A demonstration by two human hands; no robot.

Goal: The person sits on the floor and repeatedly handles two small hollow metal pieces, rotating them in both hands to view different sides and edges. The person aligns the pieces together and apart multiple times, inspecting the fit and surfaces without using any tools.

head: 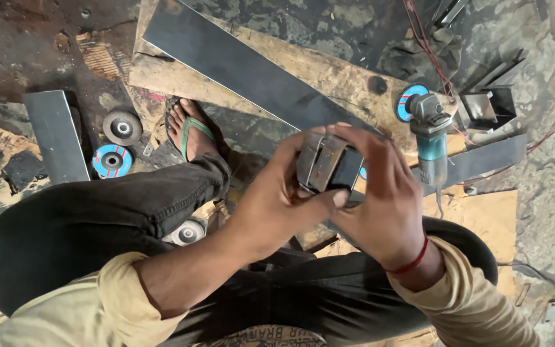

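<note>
Both my hands hold a small folded metal bracket (pixel 326 166) up in front of me, above my knees. My left hand (pixel 276 200) grips it from the left, thumb across its lower edge. My right hand (pixel 383 191), with a red thread at the wrist, wraps over its top and right side. The piece is dark steel with rusty faces; its far side is hidden by my fingers. I sit on the ground in dark trousers, with my left foot (pixel 191 132) in a green sandal stretched out ahead.
A teal angle grinder (pixel 429 138) lies on a wooden plank (pixel 329 77) to the right. A long steel strip (pixel 239 64) crosses the plank. Grinding discs (pixel 122 126) (pixel 112 160) (pixel 187 232) and a steel plate (pixel 56 136) lie at left. Welded steel pieces (pixel 486 106) and red wire (pixel 428 54) sit at upper right.
</note>
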